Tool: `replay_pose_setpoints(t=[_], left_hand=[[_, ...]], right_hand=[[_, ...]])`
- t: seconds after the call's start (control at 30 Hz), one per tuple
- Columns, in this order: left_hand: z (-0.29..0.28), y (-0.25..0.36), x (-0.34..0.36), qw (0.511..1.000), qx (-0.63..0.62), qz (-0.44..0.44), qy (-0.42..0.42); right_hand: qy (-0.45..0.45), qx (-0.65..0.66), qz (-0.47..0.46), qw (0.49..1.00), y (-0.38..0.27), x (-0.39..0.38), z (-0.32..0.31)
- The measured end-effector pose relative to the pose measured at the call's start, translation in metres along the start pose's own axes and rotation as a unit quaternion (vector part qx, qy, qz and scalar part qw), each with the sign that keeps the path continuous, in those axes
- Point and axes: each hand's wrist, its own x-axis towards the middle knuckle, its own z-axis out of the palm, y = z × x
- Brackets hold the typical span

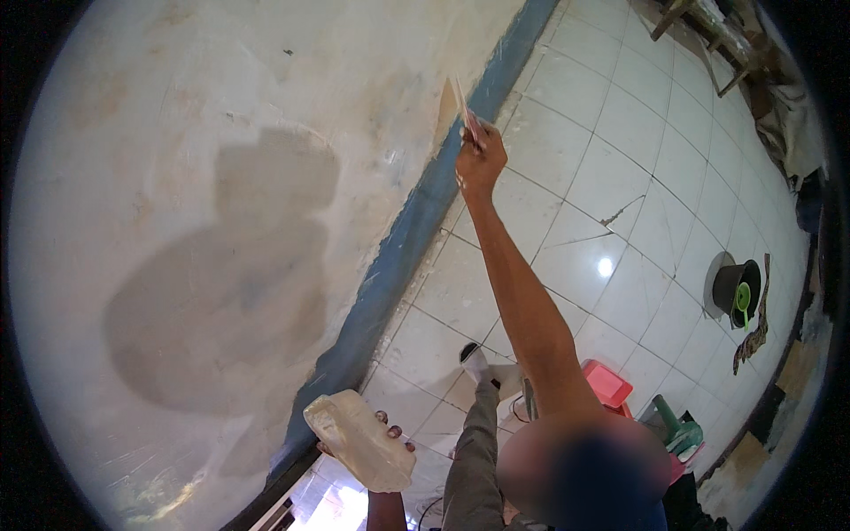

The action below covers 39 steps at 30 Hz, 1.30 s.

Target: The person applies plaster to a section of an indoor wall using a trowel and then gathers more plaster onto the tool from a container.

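My right hand (pixel 481 161) reaches far forward, its fingers wrapped around a thin, flat scraper (pixel 463 104) seen nearly edge-on. The blade is at the pale, smeared wall (pixel 266 80), just above the blue band (pixel 425 195) along its foot; whether it touches is hard to tell. Lower down, my left hand (pixel 390 427) grips a translucent cream plastic container (pixel 359 442), fingertips showing along its right side. What lies inside the container cannot be made out. My shadow falls across the wall on the left.
White floor tiles (pixel 567 133) run along the wall, some cracked. A black bucket (pixel 730 292) with a green dipper (pixel 744 299) stands at right. Red plastic trays (pixel 607 382) and a green object (pixel 680 434) lie nearer. Wooden furniture (pixel 708 31) stands far right.
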Motion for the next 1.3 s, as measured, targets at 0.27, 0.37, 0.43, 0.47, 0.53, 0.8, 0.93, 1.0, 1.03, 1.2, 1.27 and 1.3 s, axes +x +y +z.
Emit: replay_pose_setpoints(t=[0.27,0.37,0.43,0.47,0.53,0.8,0.93,1.0,1.03,1.2,1.27,1.3], left_hand=[[0.008,-0.024,-0.018,0.998,-0.038,0.043,-0.011],[-0.010,-0.015,-0.027,0.999,-0.026,0.031,-0.009],[-0.014,-0.009,-0.030,1.000,-0.019,0.019,0.002],[-0.016,-0.006,-0.033,1.000,-0.025,0.013,0.001],[-0.012,-0.005,-0.028,1.000,-0.031,-0.005,-0.003],[-0.042,0.047,-0.046,1.000,0.014,-0.010,0.016],[-0.046,0.066,-0.052,0.999,0.029,-0.039,0.015],[-0.059,0.075,-0.059,0.997,0.066,-0.031,0.006],[-0.056,0.072,-0.057,0.997,0.065,-0.031,0.007],[-0.043,0.065,-0.037,0.997,0.005,-0.060,-0.049],[-0.045,0.067,-0.037,0.996,0.001,-0.064,-0.065],[-0.047,0.067,-0.037,0.994,-0.003,-0.068,-0.080]], right_hand=[[-0.113,-0.040,-0.034,0.992,-0.033,-0.153,-0.013],[-0.148,-0.036,-0.068,0.986,-0.059,-0.197,-0.032],[-0.161,0.013,-0.052,0.986,-0.061,-0.207,-0.036],[-0.134,0.054,0.034,0.989,-0.058,-0.208,-0.039],[-0.053,0.033,0.109,0.992,-0.046,-0.193,-0.030],[-0.169,-0.095,-0.085,0.977,-0.058,-0.270,-0.034],[-0.194,0.008,-0.019,0.981,-0.055,-0.278,-0.068],[-0.151,-0.025,0.062,0.986,-0.051,-0.238,-0.059],[-0.109,-0.030,0.053,0.992,-0.053,-0.207,-0.046],[-0.044,-0.079,-0.109,0.990,-0.049,-0.118,-0.009],[-0.094,-0.112,-0.138,0.980,-0.053,-0.138,-0.004],[-0.093,-0.112,-0.138,0.980,-0.053,-0.139,-0.004]])
